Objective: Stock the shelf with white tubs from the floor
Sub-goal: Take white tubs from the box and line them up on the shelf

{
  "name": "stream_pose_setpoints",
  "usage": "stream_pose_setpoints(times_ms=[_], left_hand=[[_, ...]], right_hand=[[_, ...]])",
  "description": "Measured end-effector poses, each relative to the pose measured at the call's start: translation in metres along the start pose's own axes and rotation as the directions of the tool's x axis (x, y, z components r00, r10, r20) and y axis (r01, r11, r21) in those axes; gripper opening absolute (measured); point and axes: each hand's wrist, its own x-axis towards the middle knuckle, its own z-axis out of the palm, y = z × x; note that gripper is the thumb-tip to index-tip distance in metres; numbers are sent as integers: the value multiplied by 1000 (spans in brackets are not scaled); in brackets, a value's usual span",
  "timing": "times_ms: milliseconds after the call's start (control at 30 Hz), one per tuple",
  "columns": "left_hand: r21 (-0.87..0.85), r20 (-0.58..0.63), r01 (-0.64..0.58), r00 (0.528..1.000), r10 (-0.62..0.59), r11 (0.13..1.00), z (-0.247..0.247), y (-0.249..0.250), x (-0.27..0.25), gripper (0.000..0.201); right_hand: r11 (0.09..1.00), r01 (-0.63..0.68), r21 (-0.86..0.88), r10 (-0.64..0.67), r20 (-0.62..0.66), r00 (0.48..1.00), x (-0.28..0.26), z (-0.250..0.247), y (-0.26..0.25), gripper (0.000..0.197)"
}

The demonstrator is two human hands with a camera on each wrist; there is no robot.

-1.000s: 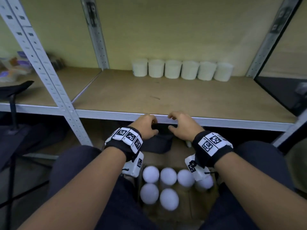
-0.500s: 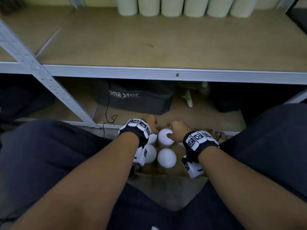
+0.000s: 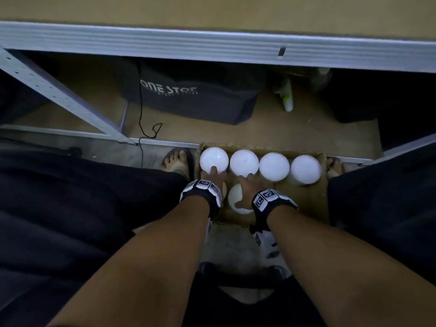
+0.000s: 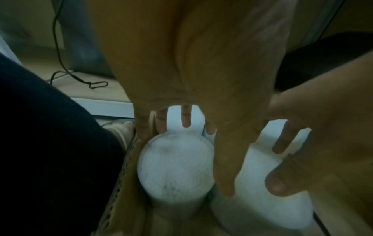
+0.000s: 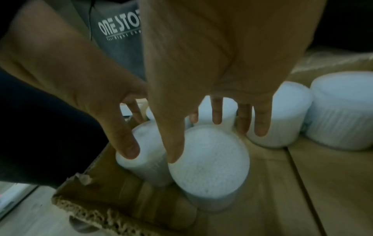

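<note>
Tubs (image 3: 274, 166) fill the cardboard box (image 3: 313, 204); I see my left hand (image 3: 213, 177) and right hand (image 3: 245, 185) spread, fingers extended, gripping nothing.

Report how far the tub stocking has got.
Done: nothing can be confirmed; the shelf top shows no tubs in this view. In hand: the left hand and right hand reach spread over the near tubs in the cardboard box, neither gripping yet. Left: six tubs remain in the box, including the far row.
</note>
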Motion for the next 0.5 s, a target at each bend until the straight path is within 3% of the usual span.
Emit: stream_pose_setpoints(times_ms=[100, 167, 200, 267, 367, 500], left_hand=[[16, -141, 35, 989, -32, 999, 5, 7, -3, 92], [73, -330, 124, 939, -93, 990, 9, 14, -1, 75], [83, -360, 163, 925, -123, 983, 13, 15, 3, 67], [70, -358, 153, 926, -118, 986, 19, 16, 12, 50], [127, -454, 158, 887, -84, 979, 27, 18, 19, 34], [102, -411, 157, 906, -102, 982, 29, 18, 18, 39]], right_hand=[[999, -11, 50, 11, -7, 1000, 5, 15, -6, 113], [997, -23, 73, 26, -41, 999, 9, 26, -11, 110], [996, -27, 80, 32, -59, 998, 11, 30, -14, 102], [997, -36, 71, 41, -67, 997, 14, 39, -17, 93], [995, -63, 71, 69, -80, 994, 16, 48, -14, 91], [988, -66, 142, 83, -120, 989, 17, 48, -17, 92]])
